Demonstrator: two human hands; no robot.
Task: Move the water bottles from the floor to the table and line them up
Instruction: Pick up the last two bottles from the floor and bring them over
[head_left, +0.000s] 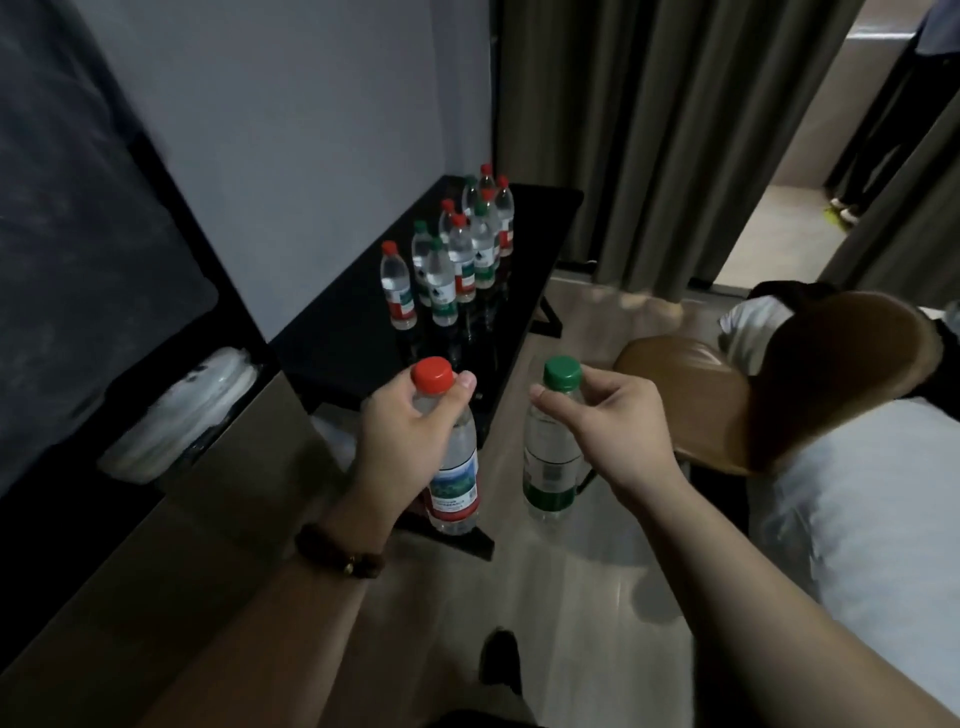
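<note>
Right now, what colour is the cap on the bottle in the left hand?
Red. The head view shows the red cap above the left hand.

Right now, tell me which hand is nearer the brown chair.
Right. The right hand, holding the green-capped bottle, is beside the brown chair; the left hand is farther off.
</note>
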